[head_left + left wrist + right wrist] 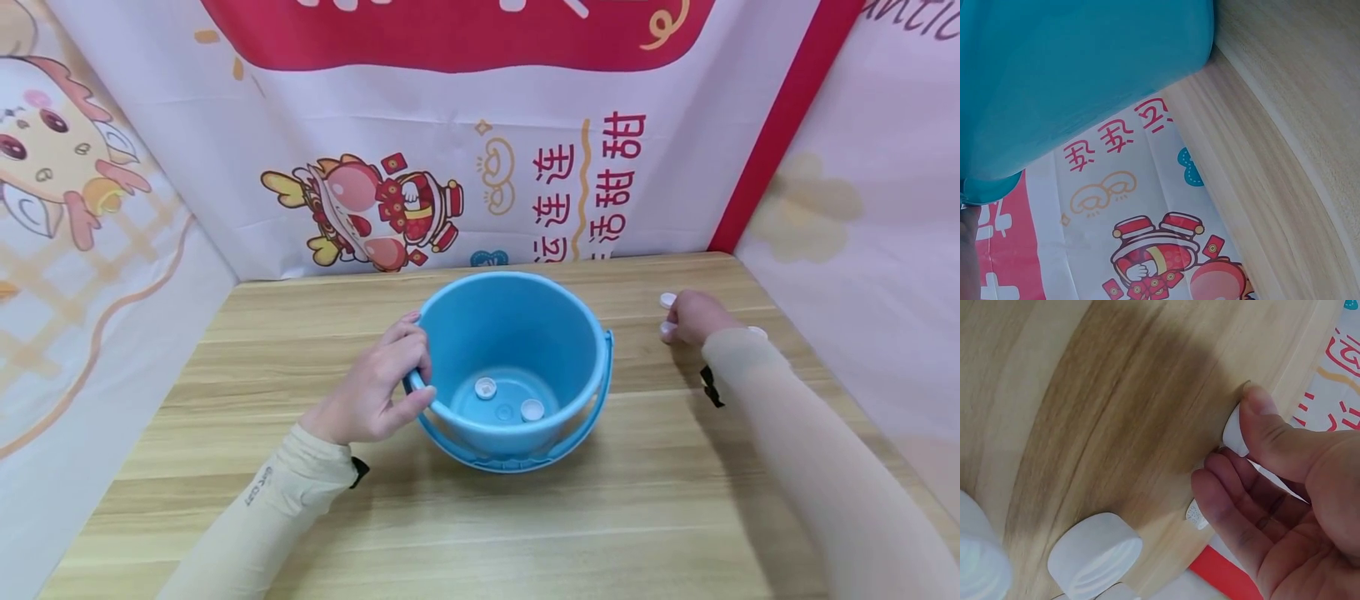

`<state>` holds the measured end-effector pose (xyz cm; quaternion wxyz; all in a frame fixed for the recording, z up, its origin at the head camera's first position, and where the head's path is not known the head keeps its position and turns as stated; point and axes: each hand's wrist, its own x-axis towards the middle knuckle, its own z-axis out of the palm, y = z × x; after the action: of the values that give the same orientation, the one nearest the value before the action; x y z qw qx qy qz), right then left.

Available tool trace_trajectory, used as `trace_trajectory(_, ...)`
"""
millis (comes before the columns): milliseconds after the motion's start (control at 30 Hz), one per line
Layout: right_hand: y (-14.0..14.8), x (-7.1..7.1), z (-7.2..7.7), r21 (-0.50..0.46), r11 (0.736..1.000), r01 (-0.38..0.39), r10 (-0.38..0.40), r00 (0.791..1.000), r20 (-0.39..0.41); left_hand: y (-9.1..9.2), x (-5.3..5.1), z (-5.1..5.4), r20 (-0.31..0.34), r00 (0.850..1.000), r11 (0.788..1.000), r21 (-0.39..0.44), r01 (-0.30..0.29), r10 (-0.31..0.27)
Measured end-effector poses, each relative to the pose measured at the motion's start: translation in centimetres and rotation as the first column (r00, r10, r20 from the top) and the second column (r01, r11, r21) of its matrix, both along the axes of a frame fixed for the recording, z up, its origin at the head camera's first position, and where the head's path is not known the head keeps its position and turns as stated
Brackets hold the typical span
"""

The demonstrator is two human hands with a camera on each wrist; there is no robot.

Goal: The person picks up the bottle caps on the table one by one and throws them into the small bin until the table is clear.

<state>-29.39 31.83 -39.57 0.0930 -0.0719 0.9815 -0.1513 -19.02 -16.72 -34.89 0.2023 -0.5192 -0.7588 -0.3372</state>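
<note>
A light blue bucket [517, 333] stands upright on the wooden table, with two white bottle caps [485, 387] lying on its bottom. My left hand [378, 383] grips the bucket's left rim, fingers over the edge and thumb toward the front. Off to the bucket's right, my right hand [697, 317] reaches down to the tabletop. Between its thumb and fingers it pinches a white bottle cap [1234, 432]. Just beyond that hand lies another white cap [667, 298]. Only the bucket's outer wall [1085, 69] and a bit of the left hand show in the left wrist view.
More white caps [1094, 556] lie on the table by the right hand; one cap [757, 332] shows past the right wrist. The bucket's handle [517, 462] hangs down at the front. Printed cloth [420, 108] walls off the table's back and both sides.
</note>
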Motion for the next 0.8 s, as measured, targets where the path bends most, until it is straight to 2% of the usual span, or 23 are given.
trace_trajectory(267,-0.2,-0.1,-0.2,-0.012,1.0,-0.007,0.007,1.0,-0.007,-0.1,-0.2,0.1,-0.005,1.0,1.0,-0.013,-0.008,0.008)
trace_trajectory(400,-0.9,0.3,0.0,-0.123,0.991,0.053,-0.042,0.995,0.09,-0.2,-0.1,0.1,-0.007,1.0,1.0,-0.018,-0.001,0.001)
trace_trajectory(467,-1.3,0.6,0.4,-0.208,0.972,0.111,-0.083,0.987,0.141,-0.2,0.0,0.1,-0.004,1.0,1.0,-0.016,0.002,-0.002)
trace_trajectory(533,-1.7,1.0,1.1,-0.293,0.945,0.143,-0.102,0.983,0.151,-0.2,0.0,0.0,0.0,1.0,1.0,-0.013,0.001,-0.001)
trace_trajectory(667,-2.5,1.7,2.9,-0.428,0.895,0.125,-0.113,0.992,0.054,-0.2,0.1,0.0,0.005,1.0,1.0,-0.009,-0.005,0.005)
trace_trajectory(800,-3.7,2.6,5.2,-0.532,0.839,0.113,-0.15,0.988,-0.026,-0.2,0.2,0.0,0.015,1.0,1.0,-0.017,-0.014,0.014)
